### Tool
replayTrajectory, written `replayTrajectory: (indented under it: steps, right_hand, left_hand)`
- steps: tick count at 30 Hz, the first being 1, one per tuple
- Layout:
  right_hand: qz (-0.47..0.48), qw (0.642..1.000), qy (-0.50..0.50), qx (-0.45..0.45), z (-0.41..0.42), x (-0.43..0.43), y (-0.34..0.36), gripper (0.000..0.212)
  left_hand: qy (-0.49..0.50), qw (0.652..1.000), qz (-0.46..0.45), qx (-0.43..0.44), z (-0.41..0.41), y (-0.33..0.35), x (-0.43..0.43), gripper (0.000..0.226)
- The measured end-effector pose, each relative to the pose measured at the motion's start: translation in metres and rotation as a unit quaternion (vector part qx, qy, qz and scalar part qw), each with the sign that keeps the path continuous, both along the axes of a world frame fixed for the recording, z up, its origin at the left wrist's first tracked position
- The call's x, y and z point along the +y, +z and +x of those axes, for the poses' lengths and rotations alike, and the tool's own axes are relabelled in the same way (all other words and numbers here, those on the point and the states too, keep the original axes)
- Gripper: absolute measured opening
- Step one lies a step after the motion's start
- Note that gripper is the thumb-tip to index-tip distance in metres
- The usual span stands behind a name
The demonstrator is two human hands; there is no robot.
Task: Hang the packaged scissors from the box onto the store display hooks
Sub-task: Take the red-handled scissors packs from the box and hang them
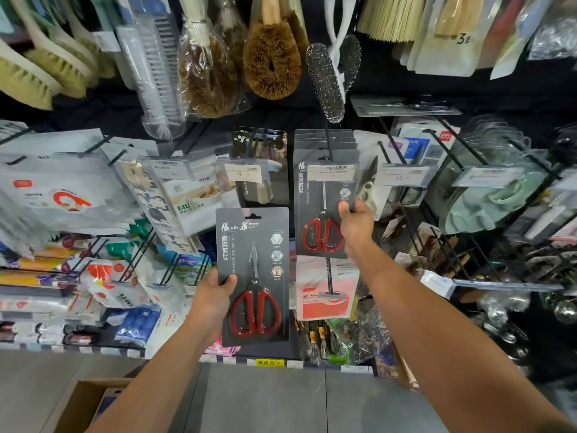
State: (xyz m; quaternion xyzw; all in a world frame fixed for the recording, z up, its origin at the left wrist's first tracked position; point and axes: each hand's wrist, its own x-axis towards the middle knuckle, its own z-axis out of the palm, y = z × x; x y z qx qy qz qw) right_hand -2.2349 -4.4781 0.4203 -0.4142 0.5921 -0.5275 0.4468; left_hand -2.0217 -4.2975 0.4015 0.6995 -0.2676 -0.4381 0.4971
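Note:
My left hand [212, 295] grips the left edge of a dark grey card pack of red-handled scissors [254, 276], held upright in front of the shelf, apart from any hook. My right hand [356, 221] pinches the right edge of another scissors pack [321, 210], the front one of several hanging on a black display hook [328, 142] behind a white price tag [331, 172]. A corner of the brown cardboard box [84, 404] shows at the bottom left on the floor.
Brushes [271, 57] and brooms hang above. To the left are hooks with bagged goods [62, 189]; to the right, other scissors [368, 182], a green plastic item [487, 195] and long bare hooks. Grey floor tiles [265, 398] lie below the shelf edge.

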Motion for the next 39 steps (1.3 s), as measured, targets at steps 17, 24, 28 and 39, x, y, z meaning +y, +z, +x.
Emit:
replayTrajectory:
  steps: [17,24,28,39]
  right_hand:
    - [0.082,0.969,0.1,0.21,-0.028,0.01,0.007,0.036]
    - [0.137,0.869,0.245,0.407,-0.079,0.067,-0.048,0.028]
    - [0.182,0.814,0.313,0.454,-0.091,0.102,-0.051,0.017]
    - [0.205,0.76,0.359,0.502,-0.089,0.147,-0.058,0.036]
  left_hand:
    - [-0.048,0.998,0.044,-0.013,0.0,-0.002,-0.003,0.023]
    - [-0.096,0.995,0.027,-0.022,-0.033,0.011,-0.028,0.019]
    - [-0.13,0.991,0.029,-0.025,-0.049,0.017,-0.053,0.021]
    - [-0.147,0.989,-0.01,-0.016,-0.065,0.033,-0.092,0.027]
